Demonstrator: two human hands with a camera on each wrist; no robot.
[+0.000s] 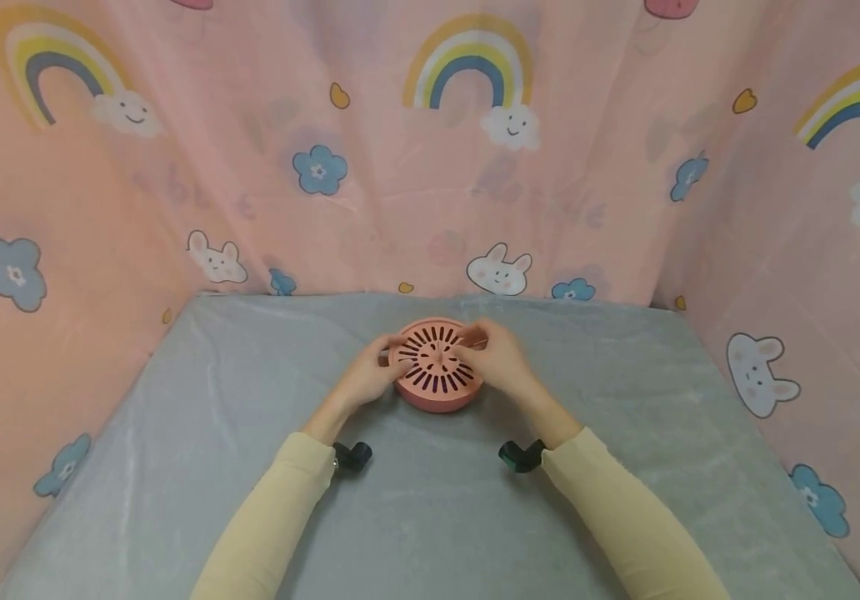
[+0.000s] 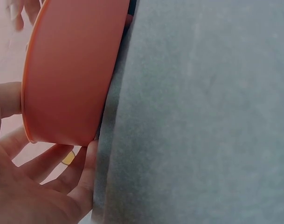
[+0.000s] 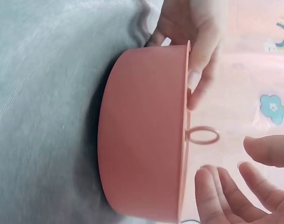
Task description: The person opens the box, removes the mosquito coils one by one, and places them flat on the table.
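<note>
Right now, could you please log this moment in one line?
left hand: grips pink container; right hand: near ring, not touching; container: slotted top facing up

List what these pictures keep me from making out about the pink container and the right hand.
- Inside of the pink container: head view, covered by the slotted lid; only dark slots show.
- Its underside: all views, turned down toward the grey surface.
- The rest of the right hand: right wrist view, cut off by the right and bottom edges.
</note>
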